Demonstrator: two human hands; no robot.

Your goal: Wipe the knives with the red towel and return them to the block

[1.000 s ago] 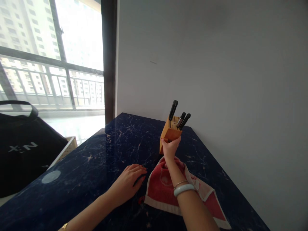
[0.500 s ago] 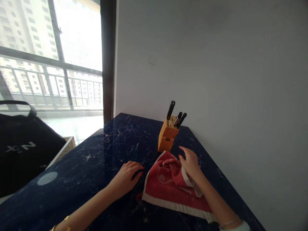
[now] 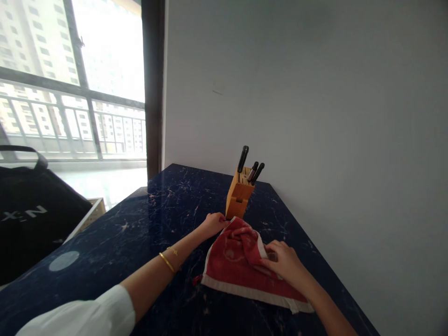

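Observation:
A red towel [image 3: 241, 270] with a pale hem lies rumpled on the dark blue marbled table [image 3: 175, 196], one part folded over itself. At its far corner, close to the base of the knife block, my left hand [image 3: 214, 223] is closed, with the fingertips pinching the cloth. On the other side my right hand [image 3: 283, 256] curls its thumb and fingers round the folded, pale-edged part of the towel. Just beyond the towel stands a wooden knife block [image 3: 239, 193], with several black-handled pieces, among them a tall knife handle [image 3: 242, 158].
A grey wall [image 3: 315, 116] runs along the right and the back of the table. Left of the table sits a black bag [image 3: 38, 210] beside a pale crate [image 3: 94, 212], in front of a large window [image 3: 112, 130]. A whitish round patch [image 3: 64, 261] marks the tabletop.
My left hand has moved forward and right from the bare tabletop to the towel's far corner. My right hand has come back slightly and closed on the folded part of the towel.

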